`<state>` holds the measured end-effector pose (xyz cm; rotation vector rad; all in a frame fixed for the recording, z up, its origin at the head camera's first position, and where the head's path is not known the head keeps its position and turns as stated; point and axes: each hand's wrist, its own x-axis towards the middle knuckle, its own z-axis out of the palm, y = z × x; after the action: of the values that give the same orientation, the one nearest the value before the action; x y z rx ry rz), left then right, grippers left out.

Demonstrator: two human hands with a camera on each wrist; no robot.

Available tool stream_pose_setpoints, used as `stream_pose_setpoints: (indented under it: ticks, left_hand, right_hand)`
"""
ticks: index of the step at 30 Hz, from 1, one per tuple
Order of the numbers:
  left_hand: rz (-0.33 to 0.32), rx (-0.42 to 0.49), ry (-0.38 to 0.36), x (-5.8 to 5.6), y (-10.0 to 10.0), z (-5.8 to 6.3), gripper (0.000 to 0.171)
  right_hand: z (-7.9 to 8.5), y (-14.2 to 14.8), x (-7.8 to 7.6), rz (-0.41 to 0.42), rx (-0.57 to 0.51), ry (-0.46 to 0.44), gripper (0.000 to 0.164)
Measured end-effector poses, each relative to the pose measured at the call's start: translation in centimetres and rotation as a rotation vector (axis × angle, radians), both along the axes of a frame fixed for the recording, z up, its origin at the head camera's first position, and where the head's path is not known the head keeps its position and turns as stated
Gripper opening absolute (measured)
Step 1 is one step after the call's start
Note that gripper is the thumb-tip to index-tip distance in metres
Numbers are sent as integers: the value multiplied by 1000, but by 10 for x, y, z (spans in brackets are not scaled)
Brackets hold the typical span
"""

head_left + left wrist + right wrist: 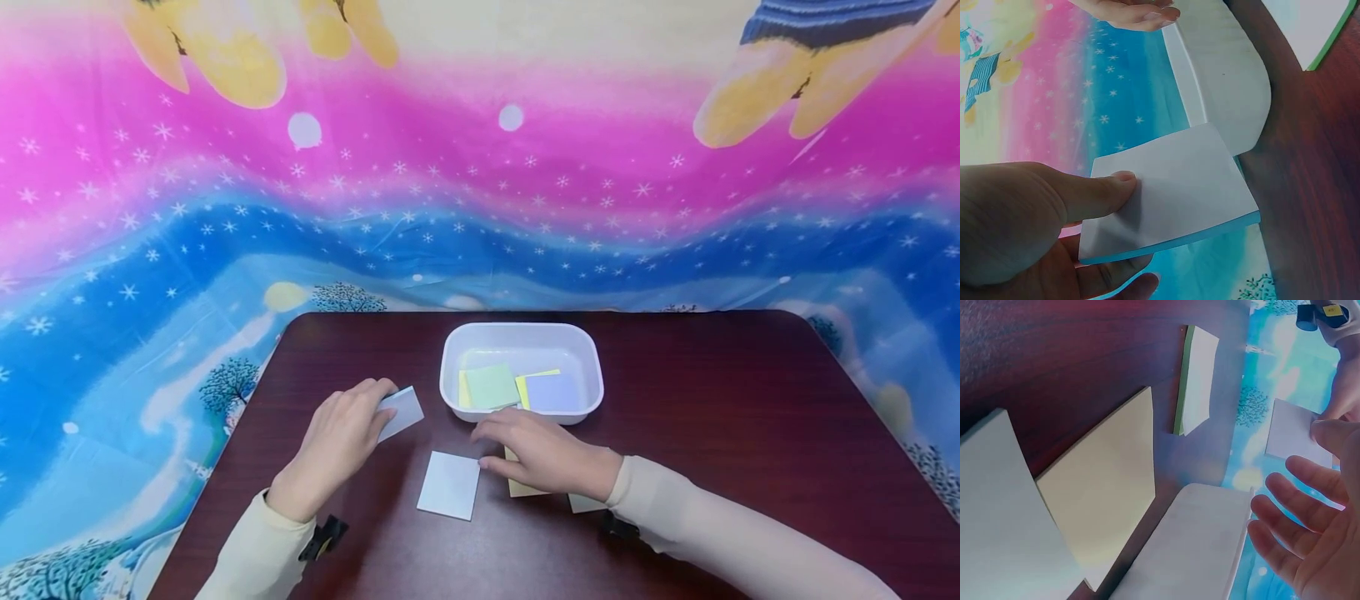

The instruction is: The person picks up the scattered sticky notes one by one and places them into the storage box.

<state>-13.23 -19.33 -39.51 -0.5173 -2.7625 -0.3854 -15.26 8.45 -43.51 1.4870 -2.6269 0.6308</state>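
Note:
My left hand (337,429) pinches a sticky-note pad (402,413) with a pale face and blue edge, raised left of the white tub. In the left wrist view the thumb lies across the face of this pad (1179,194), the fingers behind it. My right hand (543,454) hovers palm-down in front of the tub, holding nothing; its fingers (1310,478) are spread and loosely bent in the right wrist view. Below it lie a yellow pad (1107,481) and a pale pad (1010,519), partly hidden in the head view. Left of them lies a white-faced pad (450,486) with a green edge.
The white plastic tub (525,331) stands at the middle of the dark wooden table (720,392). Inside it lie a green pad (492,387), a lilac pad (545,392) and yellow ones beneath. A printed cloth (480,183) hangs behind the table.

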Motion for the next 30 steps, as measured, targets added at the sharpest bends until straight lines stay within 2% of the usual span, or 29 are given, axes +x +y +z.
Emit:
stream_pose_setpoints:
  ticks: [6, 16, 30]
  left_hand:
    - [-21, 7, 26, -3, 4, 4, 23]
    - [-26, 14, 30, -9, 13, 12, 24]
    - [-72, 8, 44, -20, 24, 20, 21]
  right_hand:
    - [4, 4, -1, -6, -3, 0, 33]
    - [8, 9, -3, -44, -16, -16, 32]
    - [11, 20, -6, -63, -35, -38, 31]
